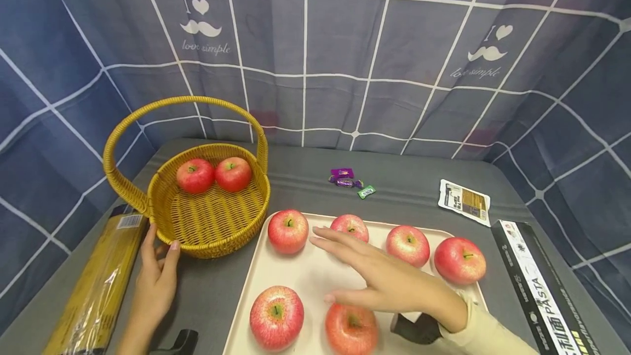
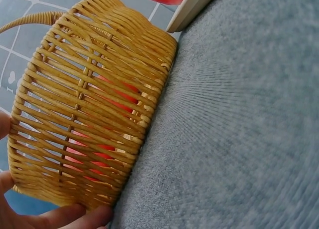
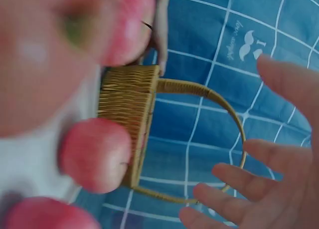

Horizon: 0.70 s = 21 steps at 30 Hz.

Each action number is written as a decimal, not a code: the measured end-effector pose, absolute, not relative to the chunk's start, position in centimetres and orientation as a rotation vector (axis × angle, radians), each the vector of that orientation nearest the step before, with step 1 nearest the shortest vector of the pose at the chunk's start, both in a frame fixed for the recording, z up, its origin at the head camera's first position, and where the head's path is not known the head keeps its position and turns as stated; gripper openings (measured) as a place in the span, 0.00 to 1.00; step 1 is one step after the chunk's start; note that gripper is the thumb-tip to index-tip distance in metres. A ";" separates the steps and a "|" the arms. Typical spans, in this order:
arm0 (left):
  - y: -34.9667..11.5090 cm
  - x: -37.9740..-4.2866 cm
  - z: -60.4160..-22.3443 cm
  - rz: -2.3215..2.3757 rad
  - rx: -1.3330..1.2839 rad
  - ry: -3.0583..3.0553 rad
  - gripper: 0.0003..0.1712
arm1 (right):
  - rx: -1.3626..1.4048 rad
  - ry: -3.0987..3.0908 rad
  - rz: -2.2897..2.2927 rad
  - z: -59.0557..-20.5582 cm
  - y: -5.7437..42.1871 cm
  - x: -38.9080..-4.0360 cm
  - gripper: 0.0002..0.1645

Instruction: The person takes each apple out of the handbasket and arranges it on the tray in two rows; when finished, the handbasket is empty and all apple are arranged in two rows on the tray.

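Note:
A yellow wicker basket [image 1: 212,223] with a tall handle stands at the left with two apples [image 1: 195,175] inside. My left hand [image 1: 156,275] holds the basket's near left side, thumb and fingers spread around its wall; in the left wrist view its fingers [image 2: 94,216] touch the weave. My right hand [image 1: 379,275] hovers over a cream tray [image 1: 300,278], fingers extended, holding nothing. Several red apples lie on and along that tray, including one apple [image 1: 352,330] partly beneath the right hand. The right wrist view shows the bare palm and spread fingers [image 3: 259,184].
Wrapped candies [image 1: 345,182] lie behind the tray. A white and brown packet [image 1: 464,201] and a black pasta box [image 1: 544,289] are at the right. A long yellow pack [image 1: 101,284] lies left of the left hand. Checked curtain [image 1: 345,53] encloses the table's back and sides.

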<state>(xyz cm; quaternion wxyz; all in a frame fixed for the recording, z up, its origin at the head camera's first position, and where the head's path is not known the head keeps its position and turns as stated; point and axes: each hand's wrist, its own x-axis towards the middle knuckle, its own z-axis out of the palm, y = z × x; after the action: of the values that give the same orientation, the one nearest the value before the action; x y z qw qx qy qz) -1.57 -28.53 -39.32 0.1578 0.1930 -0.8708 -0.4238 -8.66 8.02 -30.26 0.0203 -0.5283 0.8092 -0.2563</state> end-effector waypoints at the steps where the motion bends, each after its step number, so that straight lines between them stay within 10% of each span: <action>1: -28.5 -1.6 -39.3 -1.208 0.550 -2.489 0.36 | -1.629 2.501 -0.801 -29.9 7.1 -9.2 0.39; 21: -28.4 -1.5 -39.3 -1.169 0.562 -2.463 0.36 | -1.407 2.409 -0.902 -28.3 -14.1 -21.2 0.37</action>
<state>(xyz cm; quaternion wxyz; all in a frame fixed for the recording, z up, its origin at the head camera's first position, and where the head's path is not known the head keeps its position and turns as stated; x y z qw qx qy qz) -1.52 -28.36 -39.29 0.1780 0.1986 -0.8707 -0.4131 -21.18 -14.14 -28.30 0.1044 -0.4773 0.8171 -0.3059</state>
